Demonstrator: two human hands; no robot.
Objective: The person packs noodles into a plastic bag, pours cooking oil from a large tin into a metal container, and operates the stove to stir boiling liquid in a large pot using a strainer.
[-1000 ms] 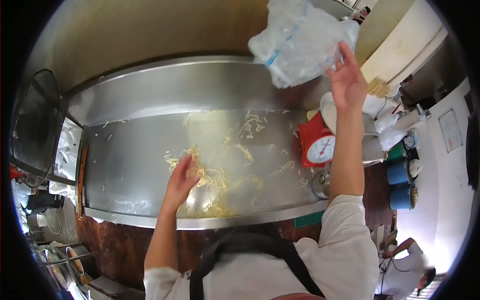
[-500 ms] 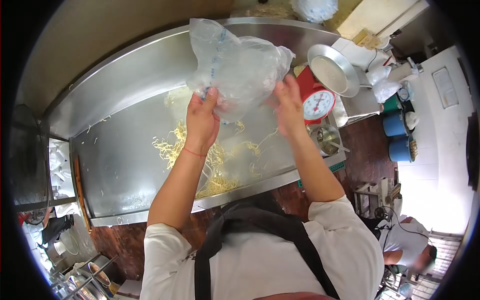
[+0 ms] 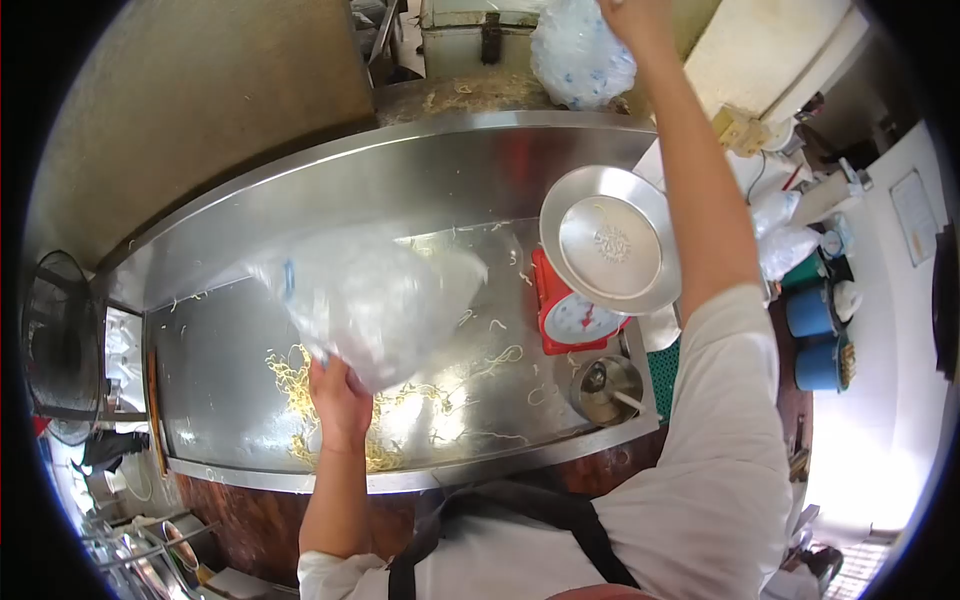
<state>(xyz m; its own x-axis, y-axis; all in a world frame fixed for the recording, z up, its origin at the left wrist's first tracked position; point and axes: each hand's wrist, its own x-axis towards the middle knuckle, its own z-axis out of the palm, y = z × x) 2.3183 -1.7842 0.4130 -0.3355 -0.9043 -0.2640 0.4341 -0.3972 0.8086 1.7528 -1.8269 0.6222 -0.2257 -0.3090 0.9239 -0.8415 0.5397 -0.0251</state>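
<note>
Pinched in my left hand (image 3: 341, 400) is a clear plastic bag (image 3: 370, 300) with blue print, blurred by motion over the steel counter. Yellow noodles (image 3: 292, 385) lie scattered on the counter beneath and around that hand. My right hand (image 3: 632, 22) reaches to the top edge of the view, beside a bundle of clear bags (image 3: 582, 55) on the ledge behind the counter. Its fingers are mostly cut off by the frame edge, so their grip is hidden.
A red scale (image 3: 580, 318) with a round metal pan (image 3: 612, 240) stands at the counter's right. Near it sits a steel bowl (image 3: 604, 392) with a utensil. Blue buckets (image 3: 820, 366) are farther right. A raised steel rim (image 3: 420, 478) borders the counter's front.
My left hand has moved down and left with the bag. My right hand has let go of that bag and moved up to the bundle at the back. The view has shifted.
</note>
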